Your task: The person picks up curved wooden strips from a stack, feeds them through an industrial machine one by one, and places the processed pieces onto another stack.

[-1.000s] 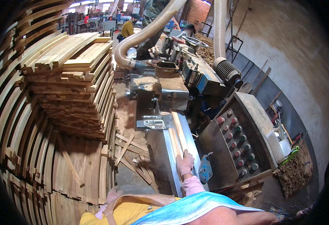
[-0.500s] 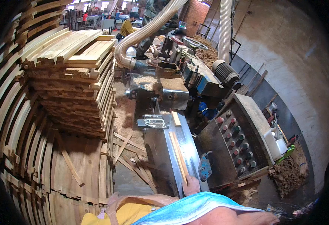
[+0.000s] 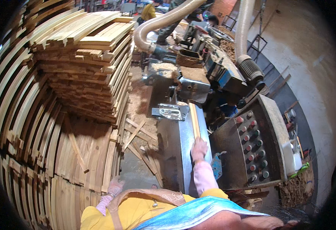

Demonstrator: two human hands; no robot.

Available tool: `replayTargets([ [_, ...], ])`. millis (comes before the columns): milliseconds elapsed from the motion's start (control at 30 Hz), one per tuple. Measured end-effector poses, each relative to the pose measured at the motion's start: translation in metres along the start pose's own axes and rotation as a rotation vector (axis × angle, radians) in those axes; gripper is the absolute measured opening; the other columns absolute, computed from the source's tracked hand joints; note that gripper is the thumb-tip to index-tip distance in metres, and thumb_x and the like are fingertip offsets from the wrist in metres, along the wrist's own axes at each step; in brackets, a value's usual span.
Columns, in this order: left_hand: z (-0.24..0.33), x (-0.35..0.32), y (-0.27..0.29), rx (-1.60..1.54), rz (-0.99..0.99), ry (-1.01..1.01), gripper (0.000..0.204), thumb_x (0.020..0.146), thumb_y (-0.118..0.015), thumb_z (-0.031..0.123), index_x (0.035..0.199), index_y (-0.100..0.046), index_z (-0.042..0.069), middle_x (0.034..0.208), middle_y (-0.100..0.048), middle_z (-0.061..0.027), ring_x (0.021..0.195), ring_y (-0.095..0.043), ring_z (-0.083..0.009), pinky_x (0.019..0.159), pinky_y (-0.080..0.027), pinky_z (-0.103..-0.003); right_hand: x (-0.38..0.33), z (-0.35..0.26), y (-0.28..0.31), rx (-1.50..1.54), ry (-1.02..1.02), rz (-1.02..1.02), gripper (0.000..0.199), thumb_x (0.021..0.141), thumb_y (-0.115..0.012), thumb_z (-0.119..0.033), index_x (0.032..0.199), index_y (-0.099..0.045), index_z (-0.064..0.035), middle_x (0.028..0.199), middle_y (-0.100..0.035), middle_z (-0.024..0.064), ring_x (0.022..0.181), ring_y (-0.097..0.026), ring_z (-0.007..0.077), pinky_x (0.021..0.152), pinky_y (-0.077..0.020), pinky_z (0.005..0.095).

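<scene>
Right hand (image 3: 199,149) grips a slim wooden strip (image 3: 194,119) on smooth metal (image 3: 186,151); whether left hand (image 3: 116,184) grips, I cannot tell.

Ribbed hose (image 3: 164,20) (curved), grey motor (image 3: 249,70)

Left of the wooden strip (image 3: 194,119), the metal tabletop (image 3: 185,153) leaves my right fingers (image 3: 201,141) a lane back toward me. Ahead, a metal bracket (image 3: 171,111) juts over the left edge and a machine housing (image 3: 193,91) closes the far end. A blue fitting (image 3: 216,167) and the control panel (image 3: 233,153) crowd my right. Stacked boards (image 3: 79,153) wall off my left fingers' (image 3: 117,182) outer side.
</scene>
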State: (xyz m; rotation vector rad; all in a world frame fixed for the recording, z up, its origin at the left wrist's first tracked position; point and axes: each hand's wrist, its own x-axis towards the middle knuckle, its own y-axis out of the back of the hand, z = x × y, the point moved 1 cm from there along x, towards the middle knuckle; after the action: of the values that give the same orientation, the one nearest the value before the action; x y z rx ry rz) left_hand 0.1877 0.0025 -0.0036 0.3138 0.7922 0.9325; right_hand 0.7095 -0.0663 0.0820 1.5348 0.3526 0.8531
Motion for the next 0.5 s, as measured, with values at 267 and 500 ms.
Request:
replayTargets([
  [267,-0.017,-0.074,0.037,-0.07,0.233,0.394,0.06,0.09,-0.068,0.038,0.131,-0.064,-0.005,0.119,-0.069,-0.0311,0.114,-0.067,-0.0417,0.1,-0.051,-0.047,0.106,-0.098,-0.008,0.021,0.298,-0.166,0.018,0.094,-0.062,-0.025,0.107,-0.073,-0.0205,0.106,-0.076,0.0071,0.099,-0.07,0.0298,0.076,-0.0567,0.0465],
  [500,-0.185,-0.054,0.07,0.296,0.747,0.437,0.064,0.092,-0.059,0.029,0.147,-0.05,-0.004,0.148,-0.054,-0.0277,0.136,-0.05,-0.0426,0.117,-0.039,-0.047,-0.11,-0.199,0.01,0.78,0.616,-0.515,0.043,0.094,-0.069,-0.025,0.134,-0.069,-0.0095,0.116,-0.073,0.0198,0.108,-0.068,0.0389,0.096,-0.0531,0.0455],
])
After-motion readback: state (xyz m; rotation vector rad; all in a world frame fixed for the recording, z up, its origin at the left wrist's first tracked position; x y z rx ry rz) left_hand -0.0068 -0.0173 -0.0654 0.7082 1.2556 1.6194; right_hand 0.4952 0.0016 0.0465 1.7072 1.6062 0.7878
